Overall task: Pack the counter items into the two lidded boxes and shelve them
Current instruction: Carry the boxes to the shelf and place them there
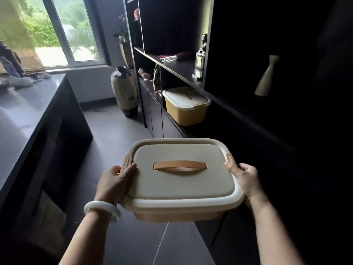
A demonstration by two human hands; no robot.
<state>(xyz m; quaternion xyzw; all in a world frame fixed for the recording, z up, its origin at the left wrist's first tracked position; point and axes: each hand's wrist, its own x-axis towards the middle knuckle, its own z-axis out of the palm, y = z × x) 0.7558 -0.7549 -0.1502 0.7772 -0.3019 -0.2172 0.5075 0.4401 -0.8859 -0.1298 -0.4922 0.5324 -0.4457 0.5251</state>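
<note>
I hold a cream-lidded box [183, 180] with an orange base and an orange strap handle on its lid, level in front of me above the floor. My left hand [114, 183] grips its left side by the orange clasp, thumb on the rim. My right hand [245, 178] grips the right side the same way. A second lidded box [186, 106], yellow with a cream lid, stands closed on the lower ledge of the dark shelf unit [179, 70] ahead on the right.
A dark counter [24, 111] runs along the left, with small items at its far end by the window. A large ceramic vase [125, 91] stands on the floor ahead. A pale slim vase [266, 77] and ornaments sit on the shelves.
</note>
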